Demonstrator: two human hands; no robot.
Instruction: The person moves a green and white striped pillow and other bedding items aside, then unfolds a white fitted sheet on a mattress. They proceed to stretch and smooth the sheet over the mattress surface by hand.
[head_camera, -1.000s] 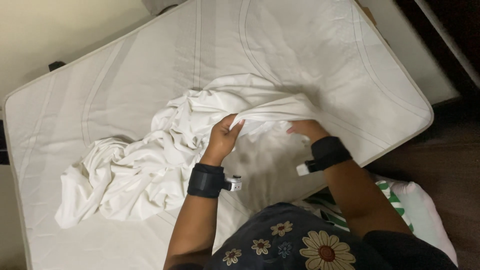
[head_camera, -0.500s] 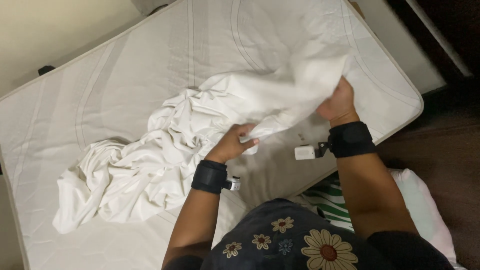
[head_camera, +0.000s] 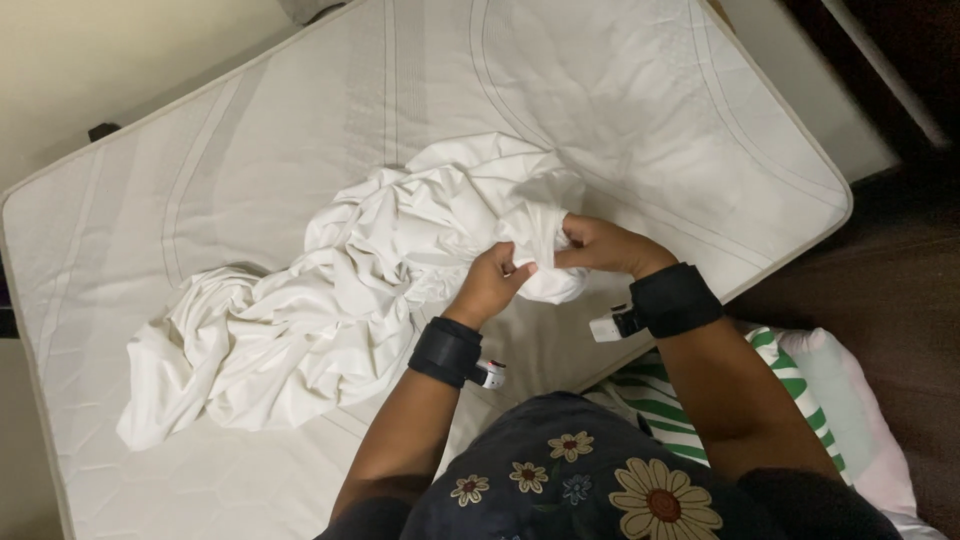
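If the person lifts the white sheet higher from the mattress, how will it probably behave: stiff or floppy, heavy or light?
The white sheet looks floppy: it lies in soft crumpled folds on the mattress. It is probably light, since the left hand and right hand hold a bunched part with fingertips only. The rest would likely trail and drag behind.

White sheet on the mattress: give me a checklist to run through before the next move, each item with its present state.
1. Left hand grips the white sheet: ok, fingers closed on the fabric.
2. Right hand grips the same bunch: ok, pinching it close to the left hand.
3. Sheet untangled: not ok, it lies crumpled in a heap across the mattress.
4. A corner or hem is in hand: cannot tell, folds hide the edge.
5. Sheet lies wholly on the mattress: ok, no part hangs over an edge.
6. Striped pillow by the bed is apart from the sheet: ok.
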